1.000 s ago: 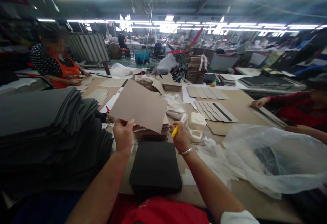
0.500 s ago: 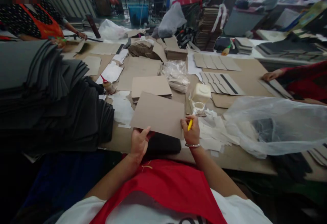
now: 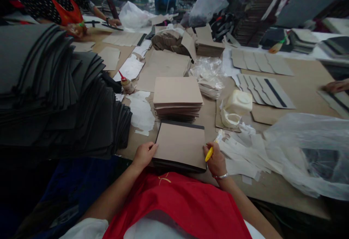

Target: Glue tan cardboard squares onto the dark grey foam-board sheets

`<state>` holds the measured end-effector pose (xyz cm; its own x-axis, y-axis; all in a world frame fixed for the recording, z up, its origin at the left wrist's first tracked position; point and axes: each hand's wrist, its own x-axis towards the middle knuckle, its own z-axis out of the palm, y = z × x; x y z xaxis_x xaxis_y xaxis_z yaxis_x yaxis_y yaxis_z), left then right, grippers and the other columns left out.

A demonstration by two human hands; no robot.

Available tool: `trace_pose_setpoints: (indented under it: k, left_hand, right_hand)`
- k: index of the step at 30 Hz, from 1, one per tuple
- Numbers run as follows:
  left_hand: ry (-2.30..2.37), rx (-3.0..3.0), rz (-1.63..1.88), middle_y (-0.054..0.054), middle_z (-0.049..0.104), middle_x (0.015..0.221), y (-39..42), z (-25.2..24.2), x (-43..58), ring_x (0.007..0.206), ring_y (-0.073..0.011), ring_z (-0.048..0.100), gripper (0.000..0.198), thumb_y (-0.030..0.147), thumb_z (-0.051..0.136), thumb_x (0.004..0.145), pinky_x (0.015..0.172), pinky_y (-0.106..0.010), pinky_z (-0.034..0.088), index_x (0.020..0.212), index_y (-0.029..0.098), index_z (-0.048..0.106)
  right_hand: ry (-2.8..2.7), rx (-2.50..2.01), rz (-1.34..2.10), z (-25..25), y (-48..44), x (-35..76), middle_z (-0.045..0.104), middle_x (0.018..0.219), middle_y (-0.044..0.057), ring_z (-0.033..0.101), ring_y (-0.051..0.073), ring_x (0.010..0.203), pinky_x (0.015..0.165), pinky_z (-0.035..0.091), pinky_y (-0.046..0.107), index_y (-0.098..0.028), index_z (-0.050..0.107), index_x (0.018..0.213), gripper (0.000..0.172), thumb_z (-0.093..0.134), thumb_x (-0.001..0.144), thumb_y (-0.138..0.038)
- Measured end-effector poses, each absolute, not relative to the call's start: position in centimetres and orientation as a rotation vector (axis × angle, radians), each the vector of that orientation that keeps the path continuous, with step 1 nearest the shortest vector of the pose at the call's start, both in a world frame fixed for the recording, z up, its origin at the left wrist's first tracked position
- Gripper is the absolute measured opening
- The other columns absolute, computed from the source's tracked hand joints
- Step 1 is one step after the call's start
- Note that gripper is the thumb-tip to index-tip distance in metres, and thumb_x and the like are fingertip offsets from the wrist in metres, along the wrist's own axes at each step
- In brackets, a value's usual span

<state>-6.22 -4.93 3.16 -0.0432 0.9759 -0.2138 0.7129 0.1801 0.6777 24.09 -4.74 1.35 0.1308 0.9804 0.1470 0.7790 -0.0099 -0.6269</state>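
A tan cardboard sheet (image 3: pixel 181 144) lies flat on a black square pad (image 3: pixel 180 165) at the table's near edge. My left hand (image 3: pixel 143 154) touches the sheet's left edge with its fingers bent against it. My right hand (image 3: pixel 216 161) rests at the sheet's right edge, closed round a yellow pen-like tool (image 3: pixel 209 153). Just beyond stands a stack of tan cardboard sheets (image 3: pixel 177 97).
A tall pile of dark grey sheets (image 3: pixel 51 90) fills the left. A clear plastic bag (image 3: pixel 308 152) and white paper strips (image 3: pixel 242 152) lie at right. A white container (image 3: pixel 238 102) and a glue bottle (image 3: pixel 127 84) stand near the stack. Other people work at the far left and right.
The cardboard sheet, held up in the air a second ago, has come down flat onto the black pad. Both hands followed it down to its edges. The view tilted downward.
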Motion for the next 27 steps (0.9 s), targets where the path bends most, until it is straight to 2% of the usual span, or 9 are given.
trace_pose_setpoints:
  k: [5,13,27]
  left_hand:
    - [1.823,1.534,0.556,0.003,0.05,0.055,-3.6,2.7,-6.0,0.056,-0.0104,0.046,0.041,0.048,0.043,0.082,0.055,-0.022,0.029,0.059,0.017,0.056]
    - [1.792,1.436,0.547,0.005,0.045,0.051,-2.7,1.5,-6.3,0.053,-0.0097,0.043,0.042,0.049,0.046,0.08,0.053,-0.022,0.028,0.054,0.017,0.051]
    - [1.77,1.505,0.296,0.002,0.052,0.054,-2.1,1.9,-6.3,0.058,-0.0137,0.05,0.044,0.056,0.041,0.076,0.055,-0.023,0.032,0.057,0.018,0.054]
  right_hand:
    - [-1.716,-1.874,0.393,0.8,-3.5,24.2,0.066,0.081,0.009,0.063,0.022,0.067,0.057,0.045,0.031,-0.021,0.05,0.095,0.03,0.041,0.083,-0.047]
    - [-1.766,-1.882,0.407,0.4,-3.0,24.1,0.066,0.079,0.008,0.063,0.021,0.066,0.058,0.045,0.031,-0.021,0.05,0.095,0.028,0.042,0.084,-0.046]
    - [-1.857,-1.941,0.389,0.8,-2.8,24.1,0.064,0.074,0.005,0.059,0.015,0.063,0.059,0.042,0.024,-0.016,0.054,0.097,0.02,0.045,0.085,-0.03]
